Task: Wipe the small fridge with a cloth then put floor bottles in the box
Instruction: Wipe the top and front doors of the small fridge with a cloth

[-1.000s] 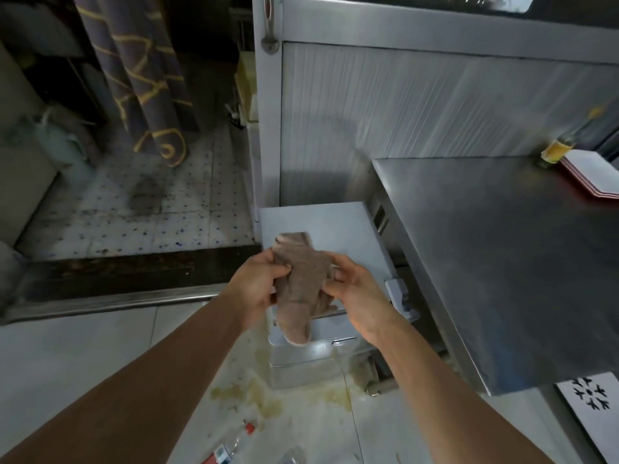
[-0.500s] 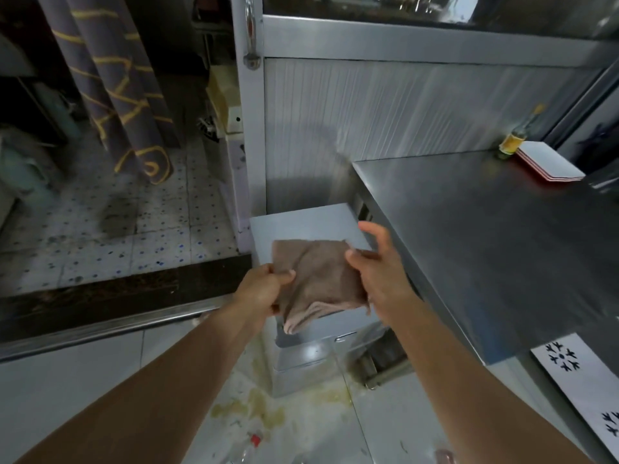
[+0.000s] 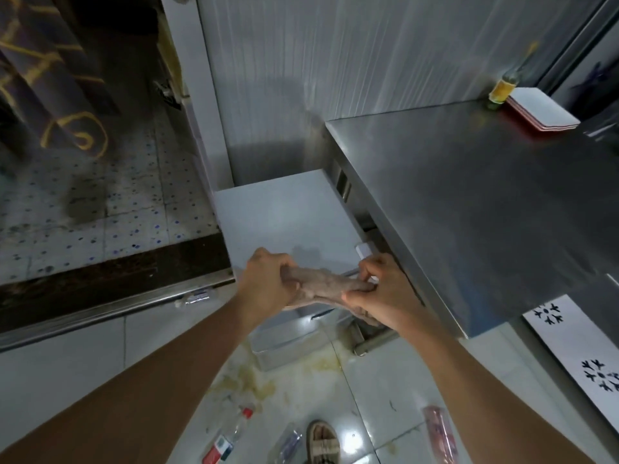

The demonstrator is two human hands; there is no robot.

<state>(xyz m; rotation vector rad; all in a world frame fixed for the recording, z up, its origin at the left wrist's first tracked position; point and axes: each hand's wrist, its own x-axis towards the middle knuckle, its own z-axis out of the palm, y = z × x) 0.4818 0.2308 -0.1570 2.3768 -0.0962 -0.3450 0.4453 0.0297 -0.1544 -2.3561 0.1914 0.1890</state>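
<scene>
Nearest the camera, below both hands, bottles are lying on the pale tiled floor (image 3: pixel 83 356): a clear bottle with a red cap (image 3: pixel 231 433) under the left forearm, a second clear bottle (image 3: pixel 288 445) just beside a sandalled foot (image 3: pixel 322 442), and a pinkish bottle (image 3: pixel 439 437) under the right forearm. A yellowish stain (image 3: pixel 248 383) is spreading on the tiles between the bottles and the hands. The left hand (image 3: pixel 268 286) is curling its fingers around one end of the brown cloth (image 3: pixel 326 286), gripping it. The right hand (image 3: pixel 385 298) is pinching the other end between thumb and fingertips, with more cloth bunching beneath its palm. The cloth is stretching between the two hands, which are held well apart, over the front edge of the small fridge (image 3: pixel 288 216); whether it is touching the fridge top cannot be told. The fridge is standing directly beyond and below the hands. To the right of the right hand, a steel counter (image 3: pixel 485 202) is extending away; at its far corner a small bottle of yellow liquid (image 3: pixel 502 88) is standing just beside a stack of white cards (image 3: pixel 542 112). Far beyond the left hand, another bottle (image 3: pixel 194 298) is lying by a metal threshold (image 3: pixel 100 313), with speckled tiles and a patterned curtain (image 3: pixel 50 78) further off.
</scene>
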